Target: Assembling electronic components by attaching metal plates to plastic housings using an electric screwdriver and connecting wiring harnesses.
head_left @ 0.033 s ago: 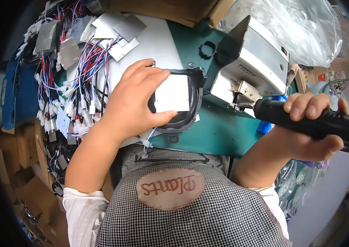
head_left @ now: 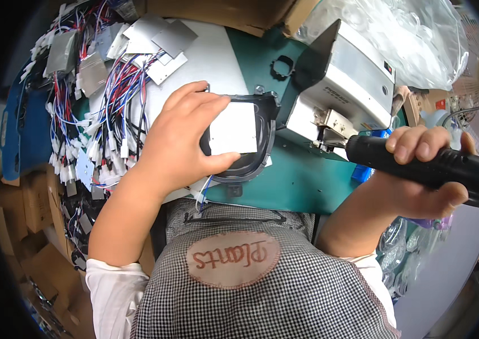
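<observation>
My left hand [head_left: 180, 135] is closed around a black plastic housing [head_left: 265, 135], thumb and fingers at its left side. A white square plate [head_left: 232, 129] lies in the housing, its left edge partly under my hand. Blue and white wires [head_left: 203, 192] come out below. In my right hand [head_left: 426, 164] is a black electric screwdriver [head_left: 383, 156], held almost level. Its tip reaches the metal outlet of a silver box-shaped screw feeder [head_left: 355, 79]; whether a screw sits on the tip cannot be made out.
Bundles of red, blue and white wires [head_left: 118, 90] with white connectors lie at left, near stacked metal plates [head_left: 174, 38]. A black ring [head_left: 281, 68] sits on the green mat [head_left: 301, 186]. Behind stand a cardboard box [head_left: 234, 14] and a clear bag [head_left: 386, 39] of transparent parts.
</observation>
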The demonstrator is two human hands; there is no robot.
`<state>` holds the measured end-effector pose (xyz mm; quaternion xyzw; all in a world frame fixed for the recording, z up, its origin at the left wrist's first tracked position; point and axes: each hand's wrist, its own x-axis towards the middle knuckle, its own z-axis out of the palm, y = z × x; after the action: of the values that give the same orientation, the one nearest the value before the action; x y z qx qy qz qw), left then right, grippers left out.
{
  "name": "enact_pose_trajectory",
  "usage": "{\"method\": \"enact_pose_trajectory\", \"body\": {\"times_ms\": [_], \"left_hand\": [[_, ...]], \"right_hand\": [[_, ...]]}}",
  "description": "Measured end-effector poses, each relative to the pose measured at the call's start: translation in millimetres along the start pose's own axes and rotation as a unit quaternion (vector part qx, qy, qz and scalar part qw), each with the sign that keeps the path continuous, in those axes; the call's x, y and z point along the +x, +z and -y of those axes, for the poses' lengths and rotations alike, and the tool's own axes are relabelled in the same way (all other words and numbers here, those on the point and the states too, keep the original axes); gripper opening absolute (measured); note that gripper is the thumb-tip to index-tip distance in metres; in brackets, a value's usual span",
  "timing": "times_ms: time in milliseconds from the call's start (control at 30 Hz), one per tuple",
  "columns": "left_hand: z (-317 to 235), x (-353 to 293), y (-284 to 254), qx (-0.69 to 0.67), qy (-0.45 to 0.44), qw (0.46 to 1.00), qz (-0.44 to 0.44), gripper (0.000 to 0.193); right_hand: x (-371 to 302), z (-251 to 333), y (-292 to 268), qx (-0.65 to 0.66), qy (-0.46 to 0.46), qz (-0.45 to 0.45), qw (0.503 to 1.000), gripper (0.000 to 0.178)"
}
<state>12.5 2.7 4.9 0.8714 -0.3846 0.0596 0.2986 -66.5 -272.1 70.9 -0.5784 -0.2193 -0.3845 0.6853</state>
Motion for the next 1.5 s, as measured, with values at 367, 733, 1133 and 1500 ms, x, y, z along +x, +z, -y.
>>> {"method": "enact_pose_trajectory", "body": {"times_ms": [367,733,1133,1500], "left_hand": [[-0.9,1.9,0.2,0.004,-0.010,1.000,0.009,0.068],[-11.6,-1.7,-21.8,0.017,-0.052,0.998,0.017,0.077],[-2.5,-5.1,-10.0,0.011,-0.055,0.998,0.030,0.071],[-2.2,-7.9,-7.2,-0.015,-0.060,0.998,0.016,0.069]], "right_hand": [[-9.1,-12.4,3.9,-0.003,0.044,-0.038,0.998,0.077],[4.4,13.8,4.7,0.044,0.016,0.107,0.993,0.071],[-14.3,-4.2,-6.3,-0.023,-0.049,0.008,0.998,0.077],[-17.3,-8.2,11.1,-0.041,0.041,-0.020,0.998,0.086]]}}
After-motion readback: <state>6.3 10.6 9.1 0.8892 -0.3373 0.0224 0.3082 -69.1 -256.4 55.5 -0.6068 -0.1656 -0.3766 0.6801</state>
